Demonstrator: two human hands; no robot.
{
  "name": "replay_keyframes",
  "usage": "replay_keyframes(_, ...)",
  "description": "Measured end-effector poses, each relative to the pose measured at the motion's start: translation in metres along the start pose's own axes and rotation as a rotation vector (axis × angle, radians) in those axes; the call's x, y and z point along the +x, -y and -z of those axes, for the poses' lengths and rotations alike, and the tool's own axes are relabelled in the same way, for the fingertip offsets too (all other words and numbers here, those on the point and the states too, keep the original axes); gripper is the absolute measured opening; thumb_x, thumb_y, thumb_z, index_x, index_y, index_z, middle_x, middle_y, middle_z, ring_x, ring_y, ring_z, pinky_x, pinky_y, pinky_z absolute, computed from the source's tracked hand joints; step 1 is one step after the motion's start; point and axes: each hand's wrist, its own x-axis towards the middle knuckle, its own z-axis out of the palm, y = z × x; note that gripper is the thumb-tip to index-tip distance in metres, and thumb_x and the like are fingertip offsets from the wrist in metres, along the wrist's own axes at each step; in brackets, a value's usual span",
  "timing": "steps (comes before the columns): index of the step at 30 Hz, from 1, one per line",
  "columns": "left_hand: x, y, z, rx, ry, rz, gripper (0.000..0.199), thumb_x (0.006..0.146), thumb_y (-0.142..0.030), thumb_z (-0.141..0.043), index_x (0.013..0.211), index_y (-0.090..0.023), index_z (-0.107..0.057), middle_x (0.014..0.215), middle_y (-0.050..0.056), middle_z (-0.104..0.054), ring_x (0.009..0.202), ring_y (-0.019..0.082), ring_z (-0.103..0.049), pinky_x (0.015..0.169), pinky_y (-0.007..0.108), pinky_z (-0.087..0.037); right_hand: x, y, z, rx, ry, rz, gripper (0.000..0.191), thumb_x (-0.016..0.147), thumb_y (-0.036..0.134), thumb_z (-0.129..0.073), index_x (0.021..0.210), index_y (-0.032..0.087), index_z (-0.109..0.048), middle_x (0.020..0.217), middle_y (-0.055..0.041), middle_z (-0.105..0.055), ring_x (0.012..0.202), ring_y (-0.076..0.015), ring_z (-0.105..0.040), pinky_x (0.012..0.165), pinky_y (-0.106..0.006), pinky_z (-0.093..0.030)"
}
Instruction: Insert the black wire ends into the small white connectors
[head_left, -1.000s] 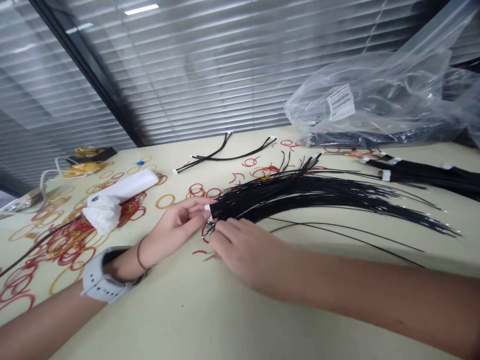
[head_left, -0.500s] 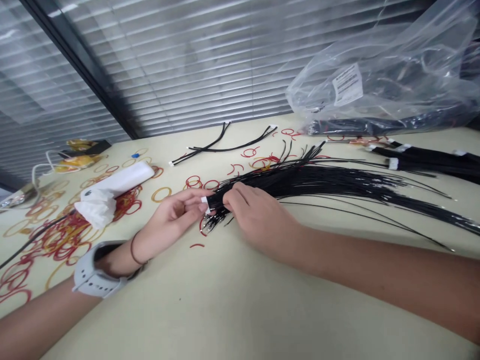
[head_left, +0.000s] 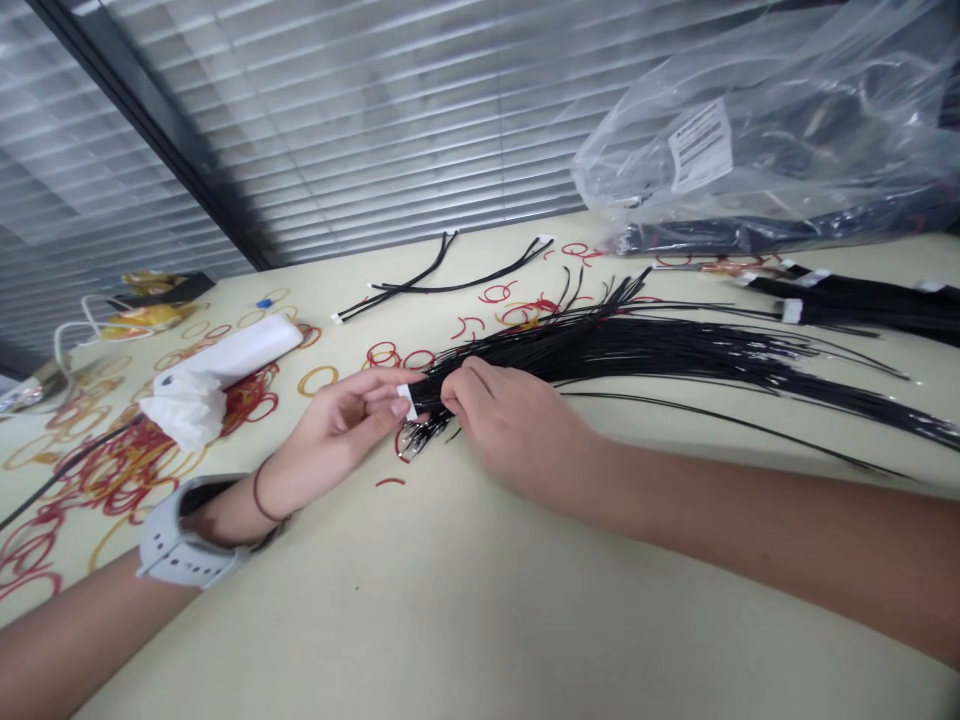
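Wires lie in a long black bundle across the desk, seen from the head camera, their free ends fanning right and their gathered end drawn in between the two hands. The left hand forms a tight grip, thumb and fingertips pinching a white band at the end of the bundle, which seems to keep those ends together. The right hand lies just beside it, its fingers closed down on the black strands, apparently steadying them behind the band. A few wire ends poke out below the pinch, near a red rubber band. More rubber bands spill across the left of the desk around a crumpled tissue and a white tube, set off to one side of the hands. Further back lie two short loose harnesses, and at right sit bundled cables with white ends, apparently parked away from the hands, below a clear plastic bag holding more black wire. A grey watch sits on the left wrist.
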Motion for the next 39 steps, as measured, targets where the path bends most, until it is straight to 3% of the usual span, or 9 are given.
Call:
replay_keyframes(16,-0.0012,0.0059,0.0028,0.018,0.040,-0.030,0.022,0.078,-0.020,-0.053,0.099,-0.016,-0.056,0.079,0.004,-0.060,0.065,0.009,-0.052,0.054,0.016,-0.043,-0.0015,-0.0003,-0.0040,0.037,0.062,-0.020,0.016,0.085,0.011,-0.031,0.088,0.011,-0.046,0.082,-0.0063,-0.051,0.067,-0.0129,-0.047,0.055,-0.025,-0.031)
replay_keyframes(34,-0.0035,0.0015,-0.0017,-0.017,0.071,-0.049,0.023,0.077,-0.021,-0.054,0.098,-0.012,-0.054,0.075,0.005,-0.060,0.063,0.010,-0.052,0.054,0.017,-0.042,0.0006,0.0020,-0.0024,0.075,0.068,0.003,0.014,0.078,0.007,-0.034,0.084,0.012,-0.047,0.079,-0.0046,-0.051,0.057,-0.0101,-0.041,0.047,-0.024,-0.024)
replay_keyframes(39,-0.0025,0.0031,0.0008,-0.075,0.059,-0.026,0.024,0.077,-0.022,-0.055,0.099,-0.012,-0.054,0.076,0.005,-0.062,0.063,0.009,-0.052,0.055,0.017,-0.043,0.0040,0.0004,0.0030,0.005,0.011,0.115,0.021,0.081,0.007,-0.030,0.084,0.010,-0.051,0.082,-0.0088,-0.050,0.069,-0.0148,-0.043,0.061,-0.027,-0.032)
